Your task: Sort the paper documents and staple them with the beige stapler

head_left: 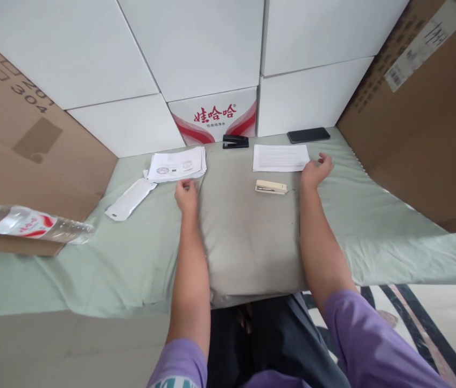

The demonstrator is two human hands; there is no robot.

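Hands (pixel 186 195) both sat out on the grey pillow (pixel 247 237), forearms stretched across it. We had the left hand curled into a loose fist, knuckles down, at the pillow's far left corner, just beside the stack of stamped papers (pixel 177 164); we could not tell whether it touched the stack, and nothing showed inside the fist. Our right hand (pixel 315 170) was half open, fingers bent and spread, resting at the right corner of the single printed sheet (pixel 280 157), touching its edge or very near it. It gripped nothing. Cream stapler (pixel 271 187) lay on the pillow just left of the right wrist, untouched. Black stapler (pixel 235 141) and a dark phone (pixel 308 134) sat farther back by the white boxes (pixel 211 48). White envelope (pixel 130 199) lay left of the left hand on the green sheet (pixel 131 258); a water bottle (pixel 29 222) lay far left.
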